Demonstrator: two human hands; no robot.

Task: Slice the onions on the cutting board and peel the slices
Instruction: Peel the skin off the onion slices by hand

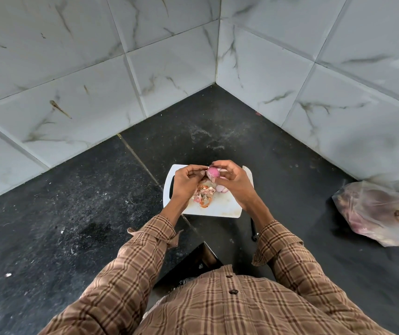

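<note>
Just above the middle of the frame, over the white rectangular plastic cutting board (220, 209), both hands hold a small pink, round onion piece (212, 172). The right hand (232, 182) grips it with curled fingers; the left hand (186, 181) pinches at its skin. Peeling probably goes best if the person lifts skin from the cut edge and drops it on the pile of papery orange-pink peelings (203, 195) below.

Two hands (186, 182) (232, 182), one onion piece (212, 173) held — one cutting board (220, 209), one plastic bag (377, 209), one peel pile (203, 195)
</note>
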